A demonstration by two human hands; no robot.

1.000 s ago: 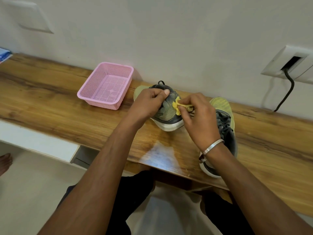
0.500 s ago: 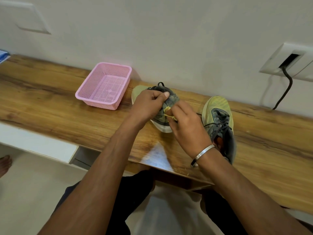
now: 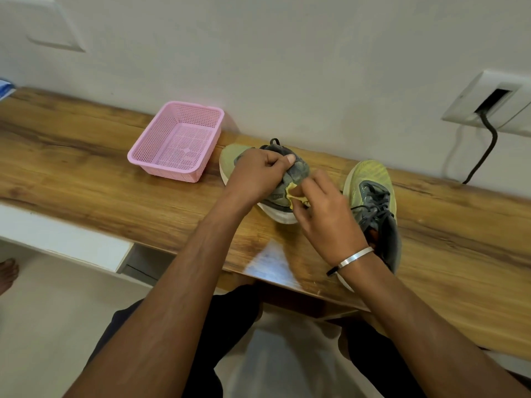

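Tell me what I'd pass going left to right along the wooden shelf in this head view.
Pink basket, shoe gripped by the left hand, yellow cloth pinched by the right hand, second shoe, wall socket with black cable.

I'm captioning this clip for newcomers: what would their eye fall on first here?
First, the work at the middle of the wooden counter: the left hand grips a grey-green shoe while the right hand pinches a small yellow cloth against its side. Next comes the bright pink basket to their left, and then the second shoe just right of the right hand.
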